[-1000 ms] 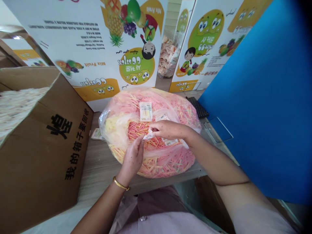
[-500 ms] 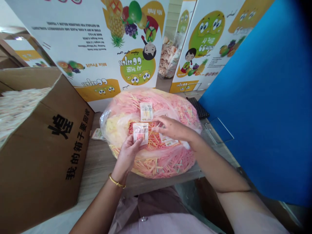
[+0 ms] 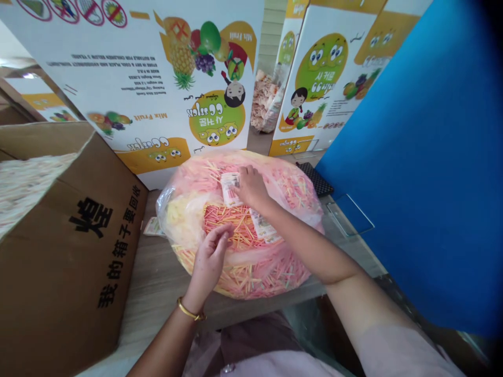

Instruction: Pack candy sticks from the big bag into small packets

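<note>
A large clear plastic bag (image 3: 271, 267) full of thin pink and yellow candy sticks (image 3: 239, 222) lies on the table, its top open. My right hand (image 3: 253, 186) reaches over the bag's far part, fingers closed on a small printed sachet (image 3: 229, 193) against another one or a small pile; the overlap hides how many. More sachets (image 3: 265, 228) lie under my right forearm on the sticks. My left hand (image 3: 208, 259) hovers at the bag's near left, thumb and fingers curled together, nothing visible in them.
A brown carton (image 3: 78, 251) holding many wrapped pieces stands at the left. White printed cartons (image 3: 129, 78) rise behind the bag, and a blue panel (image 3: 412, 173) stands at the right. A black patterned object (image 3: 318, 178) and a flat packet (image 3: 154, 226) lie beside the bag.
The sachet my left hand held has left it; my right hand has moved left and away from me onto the sachet at the far part. My left hand has drawn slightly nearer me.
</note>
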`<state>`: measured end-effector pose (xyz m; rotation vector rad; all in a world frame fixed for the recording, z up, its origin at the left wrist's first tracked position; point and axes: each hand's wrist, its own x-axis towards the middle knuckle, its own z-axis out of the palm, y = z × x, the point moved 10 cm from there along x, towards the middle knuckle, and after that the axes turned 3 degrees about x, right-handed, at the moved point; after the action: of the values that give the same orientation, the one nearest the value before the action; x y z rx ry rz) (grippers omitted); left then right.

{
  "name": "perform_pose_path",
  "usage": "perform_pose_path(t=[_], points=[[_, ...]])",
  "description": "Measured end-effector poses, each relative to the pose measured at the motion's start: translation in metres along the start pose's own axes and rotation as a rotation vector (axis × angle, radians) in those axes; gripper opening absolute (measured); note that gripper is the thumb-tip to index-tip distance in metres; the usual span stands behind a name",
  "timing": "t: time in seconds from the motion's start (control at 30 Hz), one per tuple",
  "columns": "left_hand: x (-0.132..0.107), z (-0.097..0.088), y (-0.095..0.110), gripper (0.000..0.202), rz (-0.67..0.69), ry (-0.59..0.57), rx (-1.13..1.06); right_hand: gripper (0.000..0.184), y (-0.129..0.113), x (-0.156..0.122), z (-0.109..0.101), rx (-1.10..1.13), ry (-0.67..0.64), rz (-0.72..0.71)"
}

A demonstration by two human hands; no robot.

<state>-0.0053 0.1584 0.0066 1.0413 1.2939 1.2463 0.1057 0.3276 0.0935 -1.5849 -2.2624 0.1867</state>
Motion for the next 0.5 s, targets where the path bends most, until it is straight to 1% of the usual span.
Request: perform_pose_path(t=[0.03, 0.07, 0.13, 0.2, 0.27, 0.33, 0.4, 0.47, 0.5], points=[[0.000, 0.001, -0.001, 0.042, 0.007, -0.006, 0.008, 0.037, -0.006, -0.005, 0.000, -0.033, 0.050, -0.031], [0.000, 0.002, -0.001, 0.041, 0.015, -0.010, 0.016, 0.034, -0.013, -0.011, 0.003, -0.046, 0.058, -0.069], [-0.001, 0.004, -0.002, 0.040, 0.033, -0.009, 0.037, 0.028, -0.018, -0.017, 0.018, -0.025, -0.020, -0.103], [-0.002, 0.004, -0.001, 0.037, 0.054, -0.001, 0.073, 0.025, -0.013, -0.018, 0.030, 0.041, -0.125, -0.077], [-0.004, 0.005, 0.002, 0.035, 0.082, 0.000, 0.130, 0.021, -0.004, -0.015, 0.030, 0.147, -0.182, -0.056], [-0.007, 0.006, 0.006, 0.033, 0.113, -0.007, 0.199, 0.014, 0.005, -0.015, 0.016, 0.255, -0.179, -0.070], [-0.010, 0.007, 0.009, 0.032, 0.132, -0.017, 0.265, 0.013, 0.020, -0.024, -0.006, 0.298, -0.115, -0.063], [-0.012, 0.008, 0.011, 0.032, 0.138, -0.030, 0.320, 0.017, 0.040, -0.043, -0.026, 0.229, -0.032, -0.003], [-0.012, 0.008, 0.011, 0.032, 0.141, -0.034, 0.339, 0.018, 0.050, -0.056, -0.032, 0.164, -0.010, 0.041]])
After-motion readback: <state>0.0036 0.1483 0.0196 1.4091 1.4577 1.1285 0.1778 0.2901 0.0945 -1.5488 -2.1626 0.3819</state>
